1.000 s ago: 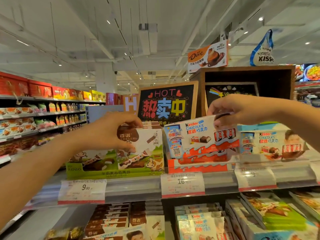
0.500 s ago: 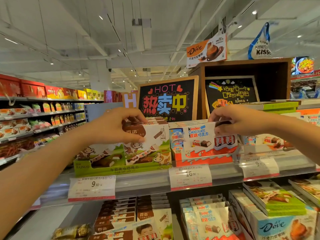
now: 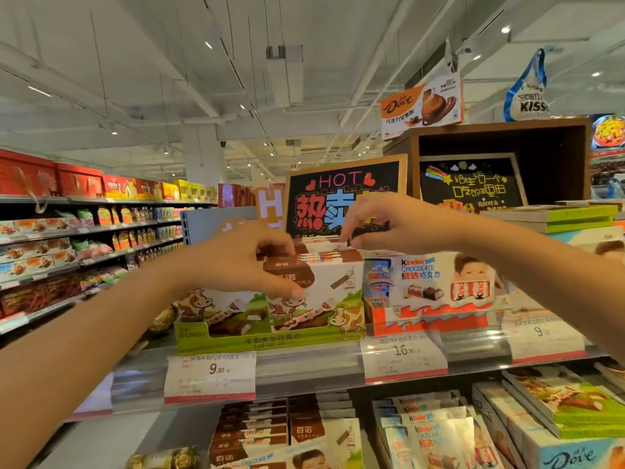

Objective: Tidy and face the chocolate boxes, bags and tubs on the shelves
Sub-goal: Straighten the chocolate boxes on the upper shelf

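On top shelf, brown-and-white cow-print chocolate box [image 3: 324, 282], left hand [image 3: 243, 262] gripping it

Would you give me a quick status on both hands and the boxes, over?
Left hand grips front cow-print box. Right hand fingers on the boxes behind it. Kinder box alongside, untouched. Nothing blocking.

A row of brown-and-white chocolate boxes [image 3: 324, 282] is stood upright in a green display tray [image 3: 270, 340]; just to its right, Kinder chocolate boxes [image 3: 429, 282] are faced forward.
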The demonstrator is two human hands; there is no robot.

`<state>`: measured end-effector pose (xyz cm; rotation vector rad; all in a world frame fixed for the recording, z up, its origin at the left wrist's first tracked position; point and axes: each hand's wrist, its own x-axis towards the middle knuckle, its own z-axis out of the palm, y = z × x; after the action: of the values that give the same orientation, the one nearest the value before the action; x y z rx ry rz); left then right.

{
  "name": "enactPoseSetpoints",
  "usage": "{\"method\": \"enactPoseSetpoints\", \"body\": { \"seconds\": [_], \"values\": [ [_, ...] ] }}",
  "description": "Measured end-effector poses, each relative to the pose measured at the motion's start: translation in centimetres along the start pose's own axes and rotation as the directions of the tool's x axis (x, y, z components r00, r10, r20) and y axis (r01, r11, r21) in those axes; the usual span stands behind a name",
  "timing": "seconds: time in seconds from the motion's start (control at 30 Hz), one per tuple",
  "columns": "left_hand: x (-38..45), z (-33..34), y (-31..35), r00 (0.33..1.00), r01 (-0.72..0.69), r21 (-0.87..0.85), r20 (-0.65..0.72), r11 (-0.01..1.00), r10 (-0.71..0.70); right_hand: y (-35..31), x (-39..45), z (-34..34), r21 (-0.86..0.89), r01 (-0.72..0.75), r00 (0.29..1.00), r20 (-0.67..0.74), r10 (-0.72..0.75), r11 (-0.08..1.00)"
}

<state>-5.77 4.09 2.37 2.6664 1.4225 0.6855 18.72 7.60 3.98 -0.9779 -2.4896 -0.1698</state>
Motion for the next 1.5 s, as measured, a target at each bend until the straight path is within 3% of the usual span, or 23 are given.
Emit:
{"method": "enactPoseSetpoints", "body": {
  "seconds": [0.1, 0.3, 0.5, 0.67, 0.83, 0.97, 1.1, 1.37, 1.5],
  "values": [
    [0.0, 0.0, 0.1, 0.999, -0.008, -0.022, 0.038, 1.000, 0.009, -0.7, 2.8, 0.4, 0.074, 0.050, 0.992, 0.115, -0.058, 0.996],
    [-0.1, 0.0, 0.2, 0.999, -0.033, -0.029, 0.036, 0.999, 0.035, -0.9, 5.9, 1.4, 0.176, -0.032, 0.958, 0.287, -0.020, 0.984],
    [-0.1, 0.1, -0.4, 0.999, -0.017, -0.009, 0.041, 1.000, 0.017, -1.4, 8.1, 2.2, 0.040, 0.032, 0.946, 0.321, -0.043, 0.999],
    [0.3, 0.1, -0.4, 1.000, 0.004, -0.025, -0.016, 1.000, -0.005, -1.6, 9.3, 2.9, -0.090, 0.060, 0.903, 0.430, -0.016, 0.994],
    [0.1, 0.3, -0.4, 0.996, -0.043, -0.082, -0.076, 0.996, 0.037, -1.1, 9.0, 3.7, -0.051, 0.077, 0.946, 0.319, -0.057, 0.996],
    [0.1, 0.4, -0.5, 0.992, -0.053, -0.126, -0.118, 0.991, 0.038, -1.5, 7.8, 2.7, 0.123, 0.028, 0.984, 0.172, -0.049, 0.992],
    [0.0, 0.5, -0.5, 0.995, -0.062, -0.133, -0.090, 0.989, 0.050, -1.4, 6.5, 1.0, 0.071, 0.028, 0.998, 0.051, -0.032, 0.997],
    [0.2, 0.7, -0.3, 0.995, -0.037, -0.060, -0.091, 0.998, 0.031, -0.3, 3.1, -2.7, 0.173, -0.005, 0.974, -0.222, 0.044, 0.985],
    [0.5, 1.3, 0.8, 0.982, -0.084, 0.111, -0.160, 0.990, 0.102, 1.5, 0.9, -5.0, 0.236, -0.079, 0.938, -0.312, 0.152, 0.969]
  ]
}}
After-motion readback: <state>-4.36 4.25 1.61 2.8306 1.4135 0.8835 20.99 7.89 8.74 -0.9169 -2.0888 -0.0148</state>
